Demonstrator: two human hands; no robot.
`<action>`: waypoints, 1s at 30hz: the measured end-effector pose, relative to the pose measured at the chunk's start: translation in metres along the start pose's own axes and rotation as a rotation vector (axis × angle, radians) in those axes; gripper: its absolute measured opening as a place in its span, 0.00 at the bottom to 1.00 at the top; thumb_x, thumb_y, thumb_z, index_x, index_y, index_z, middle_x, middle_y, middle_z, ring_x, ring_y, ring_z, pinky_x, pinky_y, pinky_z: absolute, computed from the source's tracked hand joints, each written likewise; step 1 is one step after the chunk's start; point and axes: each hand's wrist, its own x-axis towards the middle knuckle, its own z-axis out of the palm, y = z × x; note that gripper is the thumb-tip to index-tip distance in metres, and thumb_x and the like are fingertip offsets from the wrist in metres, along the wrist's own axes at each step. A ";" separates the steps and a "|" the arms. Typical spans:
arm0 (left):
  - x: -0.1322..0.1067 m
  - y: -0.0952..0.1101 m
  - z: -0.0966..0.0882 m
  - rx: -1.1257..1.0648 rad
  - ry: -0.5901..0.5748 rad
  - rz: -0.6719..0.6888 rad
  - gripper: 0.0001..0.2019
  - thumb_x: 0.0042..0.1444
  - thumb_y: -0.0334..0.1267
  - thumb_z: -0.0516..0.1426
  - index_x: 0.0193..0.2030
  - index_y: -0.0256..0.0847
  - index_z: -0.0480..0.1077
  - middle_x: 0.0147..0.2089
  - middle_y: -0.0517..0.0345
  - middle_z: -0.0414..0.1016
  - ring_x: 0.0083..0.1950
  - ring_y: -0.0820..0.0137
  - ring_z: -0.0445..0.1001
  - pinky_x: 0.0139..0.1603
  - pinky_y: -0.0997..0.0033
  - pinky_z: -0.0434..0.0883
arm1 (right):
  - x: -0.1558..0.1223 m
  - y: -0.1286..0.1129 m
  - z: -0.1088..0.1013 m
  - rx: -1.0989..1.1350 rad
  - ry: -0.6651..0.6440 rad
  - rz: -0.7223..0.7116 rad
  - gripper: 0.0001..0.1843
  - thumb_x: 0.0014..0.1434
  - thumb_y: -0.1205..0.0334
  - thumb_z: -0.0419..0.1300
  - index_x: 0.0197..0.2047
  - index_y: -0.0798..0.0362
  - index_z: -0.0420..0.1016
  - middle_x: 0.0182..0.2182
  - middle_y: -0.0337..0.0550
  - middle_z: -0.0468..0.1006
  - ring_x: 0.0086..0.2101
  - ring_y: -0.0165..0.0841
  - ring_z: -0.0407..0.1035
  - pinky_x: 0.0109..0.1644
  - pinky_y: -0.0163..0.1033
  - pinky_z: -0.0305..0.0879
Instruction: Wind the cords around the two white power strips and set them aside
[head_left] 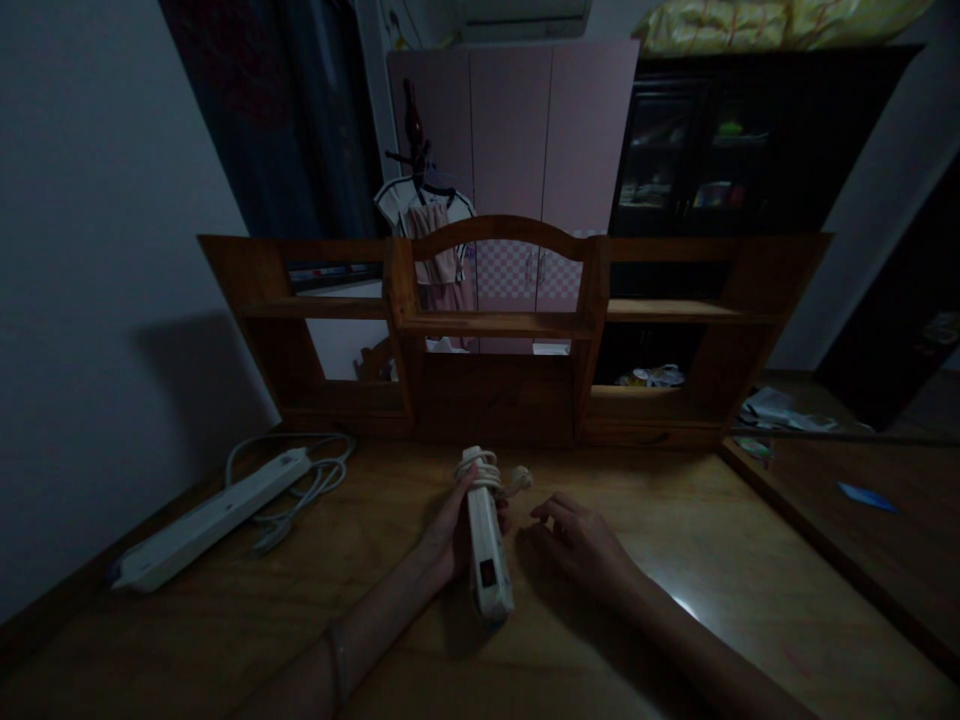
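A white power strip (487,545) is gripped in my left hand (452,530), thumb on its near side and fingertips curling round its far side. Its cord (480,468) is wound around the far end, and the plug (520,480) sticks out to the right. A dark switch shows near the end closest to me. Just right of the strip, my right hand (574,540) is held low over the wooden table, fingers loosely bent and apart, touching neither strip nor plug.
A longer white power strip (217,520) lies on the table (375,620) at the left, its cord (322,480) looped beside it. A wooden shelf unit (495,400) stands along the back edge. A wall borders the left; a blue card (866,497) lies far right.
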 end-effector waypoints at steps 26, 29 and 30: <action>-0.001 0.000 0.002 0.041 -0.052 0.019 0.27 0.54 0.59 0.56 0.43 0.32 0.69 0.37 0.46 0.75 0.33 0.66 0.76 0.38 0.68 0.74 | -0.001 0.003 0.000 -0.028 -0.018 -0.054 0.10 0.63 0.66 0.52 0.39 0.53 0.75 0.36 0.44 0.74 0.33 0.30 0.69 0.37 0.35 0.63; 0.000 0.001 0.002 0.035 -0.047 0.021 0.27 0.54 0.58 0.56 0.44 0.31 0.69 0.37 0.45 0.75 0.33 0.66 0.76 0.38 0.68 0.74 | -0.001 0.002 -0.001 -0.022 -0.023 -0.045 0.10 0.63 0.66 0.52 0.39 0.53 0.75 0.36 0.44 0.74 0.33 0.30 0.69 0.36 0.34 0.63; 0.000 0.001 0.001 0.036 -0.049 0.014 0.27 0.54 0.59 0.56 0.44 0.31 0.69 0.37 0.45 0.75 0.34 0.66 0.76 0.38 0.68 0.74 | -0.001 0.002 -0.001 -0.022 -0.022 -0.043 0.10 0.63 0.66 0.52 0.39 0.52 0.75 0.36 0.44 0.74 0.33 0.30 0.69 0.36 0.34 0.63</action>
